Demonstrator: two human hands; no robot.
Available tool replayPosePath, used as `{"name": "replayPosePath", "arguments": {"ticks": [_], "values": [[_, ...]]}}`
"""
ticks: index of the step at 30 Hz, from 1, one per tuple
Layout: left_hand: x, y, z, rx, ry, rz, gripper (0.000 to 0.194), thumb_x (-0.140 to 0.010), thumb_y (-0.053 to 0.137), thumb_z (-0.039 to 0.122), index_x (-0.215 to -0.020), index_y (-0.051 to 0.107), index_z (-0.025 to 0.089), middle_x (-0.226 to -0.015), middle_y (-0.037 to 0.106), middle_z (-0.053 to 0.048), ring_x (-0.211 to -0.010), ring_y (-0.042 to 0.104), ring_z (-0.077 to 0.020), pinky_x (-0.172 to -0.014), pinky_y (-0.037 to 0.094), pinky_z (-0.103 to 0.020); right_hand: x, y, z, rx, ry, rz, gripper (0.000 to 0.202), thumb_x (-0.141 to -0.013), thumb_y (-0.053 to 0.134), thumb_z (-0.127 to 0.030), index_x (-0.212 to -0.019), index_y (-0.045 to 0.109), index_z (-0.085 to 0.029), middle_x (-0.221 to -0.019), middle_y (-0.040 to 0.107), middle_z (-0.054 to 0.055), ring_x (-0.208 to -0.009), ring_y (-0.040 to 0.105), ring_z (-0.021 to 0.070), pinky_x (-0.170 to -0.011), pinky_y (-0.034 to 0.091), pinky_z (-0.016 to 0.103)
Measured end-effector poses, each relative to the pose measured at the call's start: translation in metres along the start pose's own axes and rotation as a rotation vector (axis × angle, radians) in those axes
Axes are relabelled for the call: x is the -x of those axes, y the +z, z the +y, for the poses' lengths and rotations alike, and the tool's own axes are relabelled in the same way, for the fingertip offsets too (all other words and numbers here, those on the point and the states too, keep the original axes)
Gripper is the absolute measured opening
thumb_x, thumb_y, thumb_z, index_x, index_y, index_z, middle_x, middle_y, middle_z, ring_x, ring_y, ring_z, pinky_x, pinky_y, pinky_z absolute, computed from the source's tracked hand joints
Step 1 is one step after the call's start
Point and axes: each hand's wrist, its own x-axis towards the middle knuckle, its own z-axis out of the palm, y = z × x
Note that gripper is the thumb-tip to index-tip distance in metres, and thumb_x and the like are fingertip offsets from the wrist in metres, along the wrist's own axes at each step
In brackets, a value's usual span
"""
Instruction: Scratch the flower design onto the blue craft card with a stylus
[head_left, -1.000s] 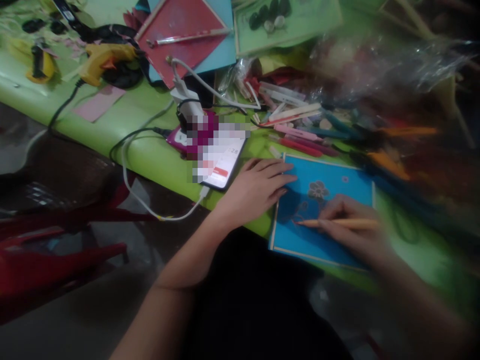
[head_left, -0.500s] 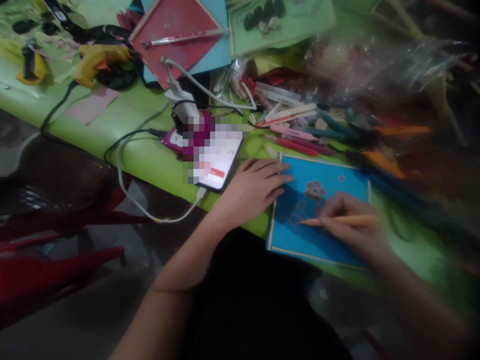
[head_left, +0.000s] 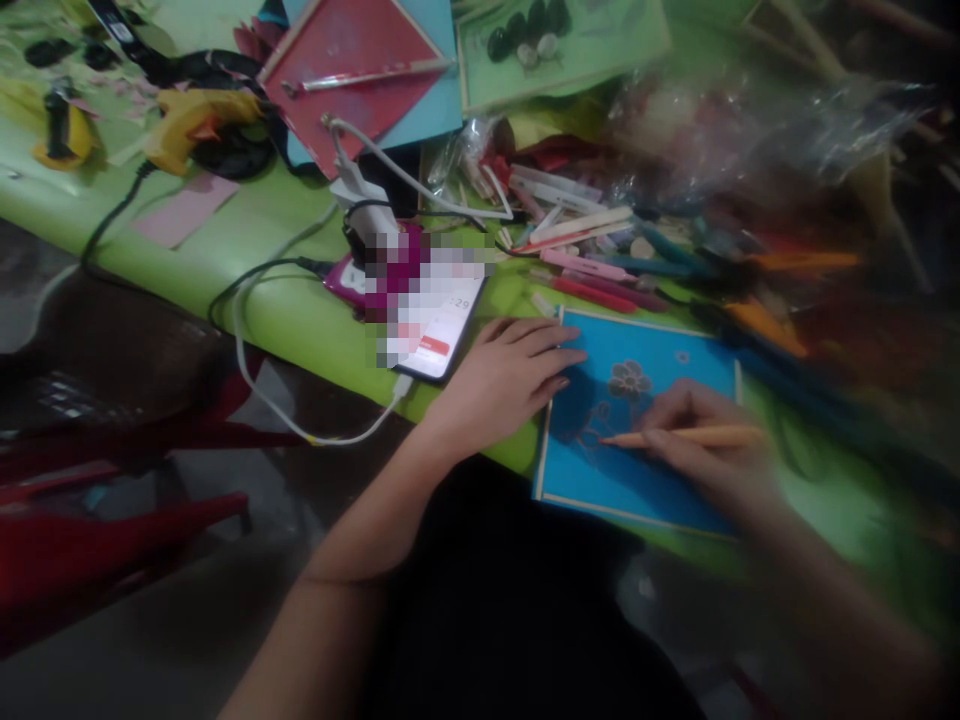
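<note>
A blue sheet [head_left: 652, 490] with thin pale strips along its edges lies at the front edge of the green table. It carries a line drawing of a flower [head_left: 628, 380] with a stem and leaves. My right hand [head_left: 697, 440] is closed around an orange pencil [head_left: 724, 436], its tip at the drawn leaves left of the hand. Flat and with fingers stretched out, my left hand [head_left: 510, 375] rests with its fingertips on the sheet's left edge and holds nothing.
Left of my left hand lies a lit phone [head_left: 431, 350] on a white cable, by a purple power socket [head_left: 367, 285]. Several pens [head_left: 585, 264] are heaped behind the sheet. A yellow glue gun [head_left: 180, 125] and a red diamond-shaped panel [head_left: 360, 60] lie farther back.
The right hand and pencil have shifted very slightly, the tip moving a touch up and right. My left hand and the sheet stay put.
</note>
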Motion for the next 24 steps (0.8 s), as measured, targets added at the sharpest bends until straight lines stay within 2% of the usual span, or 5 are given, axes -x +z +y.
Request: {"name": "replayPosePath", "arguments": {"ticks": [13,24], "values": [[0.0004,0.0008,-0.0006,0.003,0.0,0.008,0.032,-0.11,0.056,0.024,-0.139,0.07,0.025,-0.157,0.064,-0.005,-0.148,0.055,-0.0258,-0.126,0.037,-0.051,-0.0012,-0.0004,-0.0016,0.01,-0.002,-0.044,0.03,-0.089,0.079,-0.047,-0.075,0.065,-0.025,-0.069,0.067,0.001,-0.062,0.06,0.0176,-0.055,0.05,0.031],[0.0008,0.0003,-0.0002,0.011,-0.007,0.005,0.032,-0.11,0.055,0.023,-0.138,0.07,0.025,-0.156,0.064,-0.005,-0.148,0.055,-0.0257,-0.125,0.037,-0.051,0.0004,0.0016,-0.0035,0.046,-0.018,-0.061,0.025,-0.091,0.08,-0.043,-0.079,0.068,-0.024,-0.071,0.068,0.001,-0.059,0.058,0.0153,-0.053,0.044,0.028]]}}
